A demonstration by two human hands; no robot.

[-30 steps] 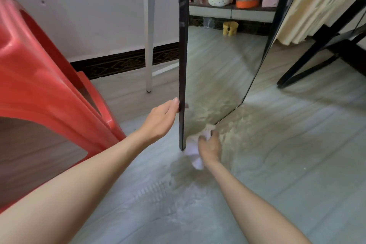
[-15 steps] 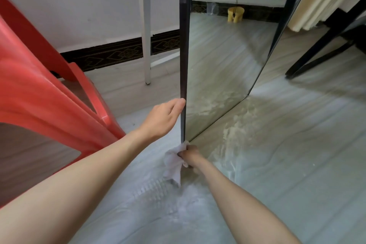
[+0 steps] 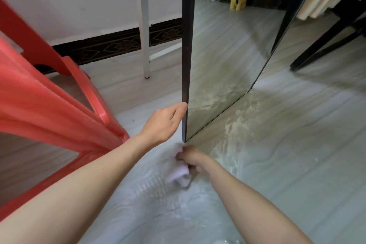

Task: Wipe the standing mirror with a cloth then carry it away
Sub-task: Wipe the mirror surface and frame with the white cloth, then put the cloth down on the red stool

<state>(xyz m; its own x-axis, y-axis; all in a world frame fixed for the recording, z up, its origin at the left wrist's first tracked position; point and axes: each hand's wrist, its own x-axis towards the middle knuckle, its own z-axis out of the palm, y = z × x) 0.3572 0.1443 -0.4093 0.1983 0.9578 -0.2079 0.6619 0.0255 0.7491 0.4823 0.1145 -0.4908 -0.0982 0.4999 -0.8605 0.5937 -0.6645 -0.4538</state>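
The standing mirror [image 3: 227, 55] has a thin black frame and stands upright on the pale floor, seen almost edge-on. My left hand [image 3: 164, 123] grips its near black edge just above the bottom corner. My right hand [image 3: 192, 158] is closed on a crumpled white cloth [image 3: 178, 174] on the floor just below that bottom corner. The cloth hangs out under my fingers. The glass reflects the floor and a shelf.
A red plastic chair [image 3: 49, 105] leans close on the left. A white pole [image 3: 144, 25] stands behind the mirror by the wall. Black legs of a stand [image 3: 324, 41] slant at the right. A small yellow stool [image 3: 238, 1] shows in the reflection.
My right hand with the cloth has slid down off the lower glass, past the bottom corner, onto the floor. My left hand has kept its hold on the frame's edge.
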